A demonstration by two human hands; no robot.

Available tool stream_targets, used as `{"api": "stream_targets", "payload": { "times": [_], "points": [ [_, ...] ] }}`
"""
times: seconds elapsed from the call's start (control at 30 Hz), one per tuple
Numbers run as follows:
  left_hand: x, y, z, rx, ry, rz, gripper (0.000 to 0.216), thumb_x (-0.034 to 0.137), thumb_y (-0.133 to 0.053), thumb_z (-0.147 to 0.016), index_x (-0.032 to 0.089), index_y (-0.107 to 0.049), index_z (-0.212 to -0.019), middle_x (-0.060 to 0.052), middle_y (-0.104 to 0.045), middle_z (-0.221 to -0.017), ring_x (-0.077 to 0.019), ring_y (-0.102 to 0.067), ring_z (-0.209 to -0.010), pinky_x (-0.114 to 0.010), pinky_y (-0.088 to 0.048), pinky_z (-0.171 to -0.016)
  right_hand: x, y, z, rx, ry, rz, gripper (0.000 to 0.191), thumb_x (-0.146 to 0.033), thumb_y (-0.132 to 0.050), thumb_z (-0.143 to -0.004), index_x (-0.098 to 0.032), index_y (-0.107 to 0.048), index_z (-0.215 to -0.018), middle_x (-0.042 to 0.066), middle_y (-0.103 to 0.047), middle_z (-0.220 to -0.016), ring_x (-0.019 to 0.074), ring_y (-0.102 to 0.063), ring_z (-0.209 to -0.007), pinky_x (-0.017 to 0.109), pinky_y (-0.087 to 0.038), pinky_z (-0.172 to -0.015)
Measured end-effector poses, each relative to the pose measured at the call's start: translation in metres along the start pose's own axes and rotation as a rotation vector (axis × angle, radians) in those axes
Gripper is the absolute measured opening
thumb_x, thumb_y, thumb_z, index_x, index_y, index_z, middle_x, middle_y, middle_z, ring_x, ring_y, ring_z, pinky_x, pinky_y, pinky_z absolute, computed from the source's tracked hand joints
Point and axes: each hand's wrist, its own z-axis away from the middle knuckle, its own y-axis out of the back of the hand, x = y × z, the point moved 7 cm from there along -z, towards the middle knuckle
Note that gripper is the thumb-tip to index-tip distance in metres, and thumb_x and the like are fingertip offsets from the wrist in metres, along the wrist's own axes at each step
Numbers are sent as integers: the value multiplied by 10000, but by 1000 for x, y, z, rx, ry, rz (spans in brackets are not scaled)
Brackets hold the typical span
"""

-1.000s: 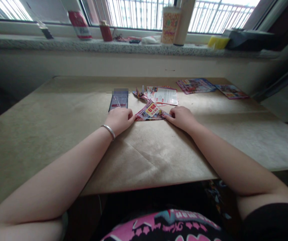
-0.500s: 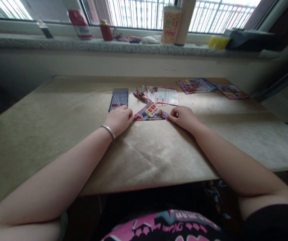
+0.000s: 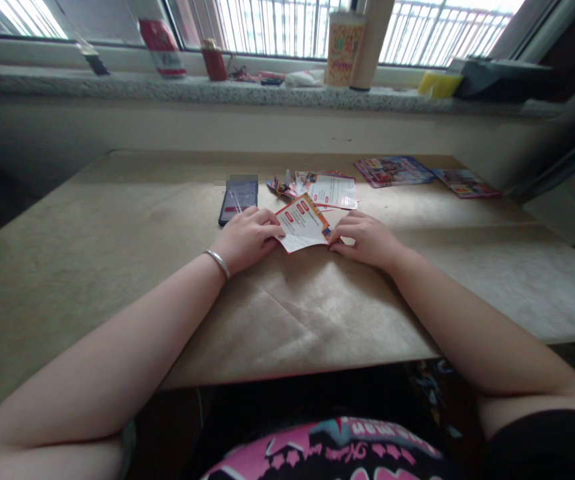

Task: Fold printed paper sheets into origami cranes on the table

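Note:
Between my hands is a printed paper flyer [image 3: 301, 223], its white side with red labels facing up and its near corner bent by a crease. My left hand [image 3: 250, 235] pinches its left corner; a silver bangle circles that wrist. At the right corner, the fingers of my right hand [image 3: 360, 237] close on the paper edge. Just beyond my left hand lies a dark smartphone [image 3: 240, 197]. Behind the flyer are a small folded paper piece [image 3: 282, 187] and some loose flyers [image 3: 335, 191], white side up.
A stack of colourful flyers [image 3: 392, 171] lies at the back right, with more flyers [image 3: 467, 183] beside it. On the windowsill [image 3: 247, 93] stand a red can [image 3: 162, 48], a red bottle [image 3: 213, 61], a patterned cup [image 3: 343, 50] and a yellow item [image 3: 439, 85].
The flyer was folded to a triangle with its coloured side showing; now it is opened out, white side up. Both hands have shifted slightly, still at its corners.

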Motion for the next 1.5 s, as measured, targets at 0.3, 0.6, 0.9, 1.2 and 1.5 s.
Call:
{"api": "stream_targets", "payload": {
  "times": [0.3, 0.6, 0.9, 1.2, 1.5],
  "points": [
    [7, -5, 4, -146, -66, 6, 445, 422, -517, -850, 253, -623, -1248, -95, -604, -1246, -270, -536, -1105, -425, -380, -976, 7, -3, 2, -45, -148, 85, 137, -373, -635, -843, -289, -743, -839, 6, -722, -940, 181, -629, -895, 306, -452, -724],
    [45, 5, 3, -150, -309, 168, 369, 471, -480, -921, 275, -655, -1180, -61, -655, -1171, -215, -579, -1063, -350, -418, -951, 0, -2, 1, -67, -132, 115, 184, -402, -629, -839, -265, -750, -856, 19, -722, -943, 187, -628, -880, 316, -462, -742],
    [32, -1, -4, -88, -54, 381, 350, 324, -412, -934, 201, -720, -822, -35, -730, -943, -160, -640, -899, -308, -463, -886, -3, -2, 1, -94, -112, 122, 181, -376, -615, -849, -255, -747, -869, 34, -719, -943, 197, -623, -893, 320, -461, -745],
    [8, -9, -5, -106, 331, 329, 241, 328, -501, -833, 155, -629, -724, -38, -624, -760, -156, -550, -685, -270, -426, -630, -6, -4, 0, -101, -90, 145, 208, -373, -581, -867, -228, -730, -856, 36, -711, -932, 184, -615, -879, 292, -435, -727],
    [17, -6, -6, 3, 248, 156, 148, 244, -522, -818, 152, -598, -730, -66, -602, -835, -175, -555, -754, -300, -473, -743, -9, -3, -2, -10, -70, 165, 211, -334, -547, -892, -216, -696, -983, 53, -712, -904, 191, -603, -854, 308, -437, -757]
  ]
}}
